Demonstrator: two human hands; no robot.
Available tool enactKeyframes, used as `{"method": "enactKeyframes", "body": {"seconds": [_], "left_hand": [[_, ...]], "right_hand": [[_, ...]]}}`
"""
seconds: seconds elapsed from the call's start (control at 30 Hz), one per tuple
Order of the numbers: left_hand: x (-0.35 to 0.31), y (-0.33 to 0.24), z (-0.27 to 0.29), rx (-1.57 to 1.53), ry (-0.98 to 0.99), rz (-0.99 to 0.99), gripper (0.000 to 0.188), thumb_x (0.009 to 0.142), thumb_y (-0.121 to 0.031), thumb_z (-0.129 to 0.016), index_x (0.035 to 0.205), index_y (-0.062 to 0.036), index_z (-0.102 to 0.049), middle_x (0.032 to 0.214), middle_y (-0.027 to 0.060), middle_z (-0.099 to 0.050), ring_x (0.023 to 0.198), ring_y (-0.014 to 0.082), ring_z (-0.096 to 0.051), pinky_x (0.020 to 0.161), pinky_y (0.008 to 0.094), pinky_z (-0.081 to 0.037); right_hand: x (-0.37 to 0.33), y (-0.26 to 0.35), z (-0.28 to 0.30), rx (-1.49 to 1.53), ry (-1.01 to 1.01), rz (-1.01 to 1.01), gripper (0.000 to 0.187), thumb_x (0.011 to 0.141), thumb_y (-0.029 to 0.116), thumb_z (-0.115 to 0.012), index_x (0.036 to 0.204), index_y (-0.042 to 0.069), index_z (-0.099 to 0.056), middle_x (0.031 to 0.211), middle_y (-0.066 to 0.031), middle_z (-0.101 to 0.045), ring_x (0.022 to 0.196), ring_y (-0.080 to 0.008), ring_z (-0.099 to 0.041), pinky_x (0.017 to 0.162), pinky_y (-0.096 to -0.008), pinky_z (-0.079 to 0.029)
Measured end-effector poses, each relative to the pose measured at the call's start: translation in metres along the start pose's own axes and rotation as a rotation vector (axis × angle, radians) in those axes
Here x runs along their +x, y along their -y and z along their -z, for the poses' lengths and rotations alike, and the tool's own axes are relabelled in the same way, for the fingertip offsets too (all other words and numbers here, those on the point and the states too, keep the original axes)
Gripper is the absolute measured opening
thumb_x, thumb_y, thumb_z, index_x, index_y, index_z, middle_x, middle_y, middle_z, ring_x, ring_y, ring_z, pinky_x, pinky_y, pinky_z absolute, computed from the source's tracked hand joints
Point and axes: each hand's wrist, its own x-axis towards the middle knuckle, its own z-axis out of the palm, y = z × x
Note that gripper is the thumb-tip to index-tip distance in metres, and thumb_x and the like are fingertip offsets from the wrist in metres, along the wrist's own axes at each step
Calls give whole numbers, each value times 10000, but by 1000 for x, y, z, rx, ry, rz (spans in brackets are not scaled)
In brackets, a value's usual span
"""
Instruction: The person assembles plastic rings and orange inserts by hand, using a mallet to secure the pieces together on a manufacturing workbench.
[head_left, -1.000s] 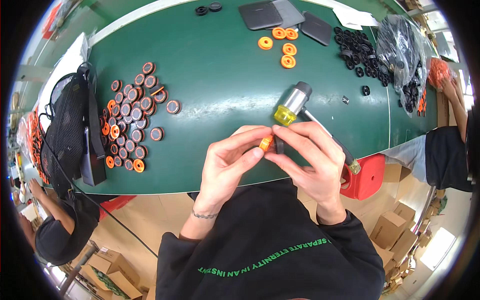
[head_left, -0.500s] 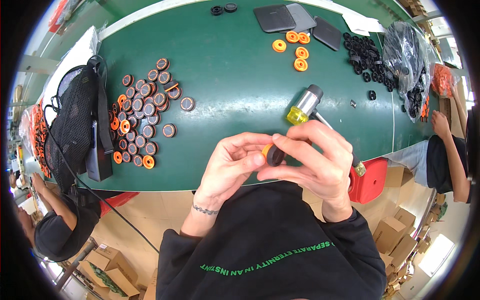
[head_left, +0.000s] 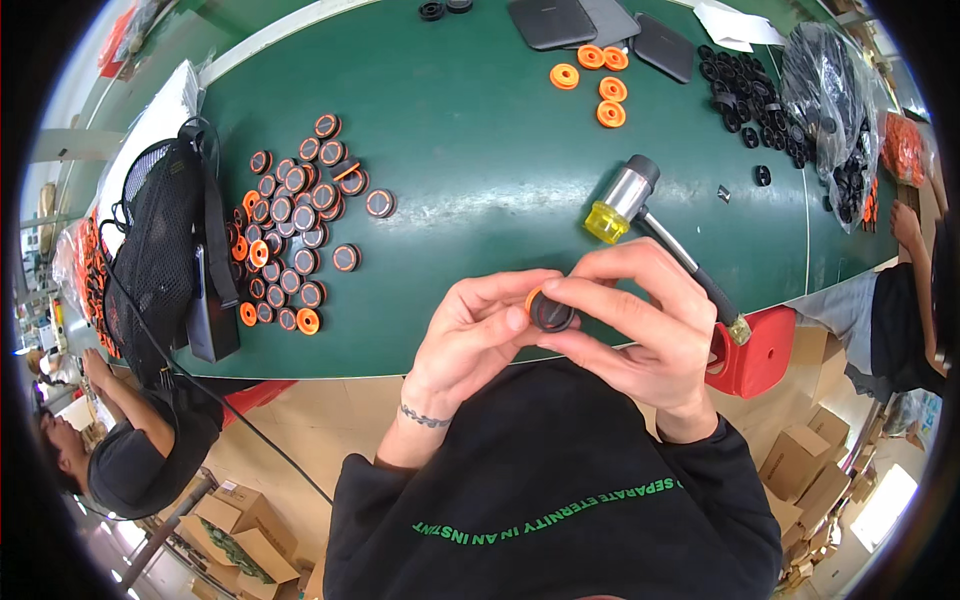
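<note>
Green and broad, the table (head_left: 450,130) is spreading out in front of the person I am watching, and the head view is looking straight down on it. Just inside the near edge, an orange and black disc (head_left: 553,312) is sitting between the fingertips of both hands, tilted, its dark face showing. The left hand (head_left: 463,330) is pinching the orange side with thumb and forefinger; the right hand (head_left: 655,335) is gripping the black part, forefinger at the top and thumb underneath. Both sets of fingers are closing narrowly around it.

The table's near edge is running behind the wrists, with the black top (head_left: 560,470) bulging below it. Bare green is stretching to the left of the hands and ahead of them.

A mallet (head_left: 628,190) is lying just beyond the right hand, yellow tip toward the disc, handle slanting to the near edge and taking up the room on that side. Well off to the left, a pile of discs (head_left: 303,220) is crowding up to a mesh bag (head_left: 160,195). Farther out, five orange wheels (head_left: 563,77) are lying near some dark cases (head_left: 550,22), while black rings (head_left: 735,90) are heaping up beside a clear plastic bag (head_left: 830,90). A red stool (head_left: 760,355) is poking out past the edge.
</note>
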Motion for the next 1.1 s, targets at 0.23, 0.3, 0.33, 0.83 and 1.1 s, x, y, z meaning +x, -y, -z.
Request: {"method": "enactKeyframes", "body": {"seconds": [0.23, 0.3, 0.33, 0.83, 1.1], "left_hand": [[0, 2, 5, 94, 38, -41, 420, 968, -104, -738, 1352, 37, -639, 1223, 175, -726, 1121, 290, -717, 1015, 415, -573], [0, 3, 3, 104, 34, -52, 416, 972, -106, -733, 1351, 39, -638, 1221, 179, -726, 1119, 293, -718, 1010, 419, -576], [0, 3, 2, 113, 32, -67, 412, 976, -108, -728, 1350, 41, -638, 1218, 182, -727, 1116, 296, -720, 1006, 422, -579], [-4, 2, 2, 103, -3, -14, 434, 989, -161, -723, 1354, 54, -630, 1233, 209, -713, 1109, 318, -712, 988, 452, -583], [-3, 5, 2, 77, 29, -55, 366, 992, -116, -708, 1327, 26, -669, 1258, 199, -706, 1120, 309, -708, 999, 449, -578]], "right_hand": [[-1, 6, 2, -29, -44, -6, 480, 570, 149, -940, 998, 29, -761, 911, -75, -671, 725, -233, -656, 605, -332, -531], [0, 9, 2, -85, -52, -13, 478, 570, 179, -938, 986, 30, -755, 904, -75, -665, 711, -231, -652, 595, -334, -528], [-1, 10, 2, -82, -54, -14, 478, 570, 179, -938, 986, 30, -755, 904, -75, -665, 711, -231, -652, 595, -334, -528], [-3, 8, -1, 56, -27, -11, 432, 634, 24, -897, 1045, 17, -766, 951, -82, -681, 777, -228, -671, 643, -327, -548], [-2, 8, 1, 21, -8, 23, 420, 631, 26, -891, 1032, 10, -763, 938, -76, -670, 747, -217, -657, 636, -327, -548]]}}
